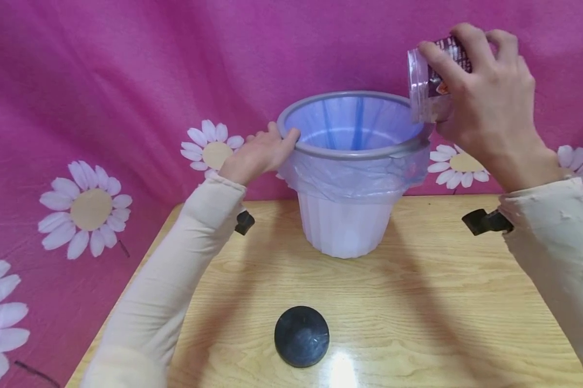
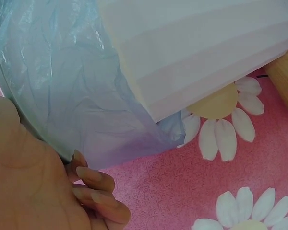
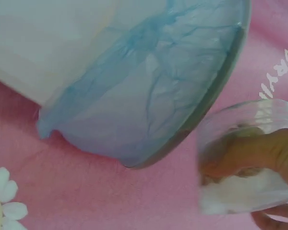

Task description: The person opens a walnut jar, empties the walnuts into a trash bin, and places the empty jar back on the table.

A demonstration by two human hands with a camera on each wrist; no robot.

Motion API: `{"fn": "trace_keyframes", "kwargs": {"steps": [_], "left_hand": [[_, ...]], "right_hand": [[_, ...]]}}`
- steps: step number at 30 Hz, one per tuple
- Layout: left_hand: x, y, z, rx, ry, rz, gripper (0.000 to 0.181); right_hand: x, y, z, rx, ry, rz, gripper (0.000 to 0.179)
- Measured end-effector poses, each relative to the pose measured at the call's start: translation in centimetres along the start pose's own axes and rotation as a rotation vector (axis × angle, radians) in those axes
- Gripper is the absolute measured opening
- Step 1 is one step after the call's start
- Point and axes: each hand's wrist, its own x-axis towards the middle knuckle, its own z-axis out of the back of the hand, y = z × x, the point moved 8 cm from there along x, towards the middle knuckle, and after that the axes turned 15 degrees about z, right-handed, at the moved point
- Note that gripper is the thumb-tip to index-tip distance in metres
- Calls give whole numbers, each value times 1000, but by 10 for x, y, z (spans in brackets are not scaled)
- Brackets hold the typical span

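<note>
Right hand [image 1: 490, 102] curled round a tipped clear cup [image 1: 429, 81] over the lined bin [image 1: 351, 172] — left hand [image 1: 259, 153] gripping its rim [image 1: 291, 141], steadying it.

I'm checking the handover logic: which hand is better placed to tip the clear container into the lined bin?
Right. The right hand already grips the clear container, tilted at the bin rim; the left hand holds the rim.

Both arms stretched forward in cream sleeves. Left hand [image 1: 259, 153] low, thumb hooked, fingers loosely curled. Right hand [image 1: 485, 97] raised higher, wrist bent, fingers and thumb curled in a grip.
</note>
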Motion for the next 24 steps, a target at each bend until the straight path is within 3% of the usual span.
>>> {"fn": "trace_keyframes", "kwargs": {"steps": [2,10,24], "left_hand": [[0,-1,-1,-3,10,0,77],[0,0,-2,-14,33,18,79],[1,-2,-4,-21,38,38,81]], "right_hand": [[-1,-2,0,5,1,-21,86],[-2,3,-7,13,25,37,91],[-5,3,-7,11,34,11,87]]}}
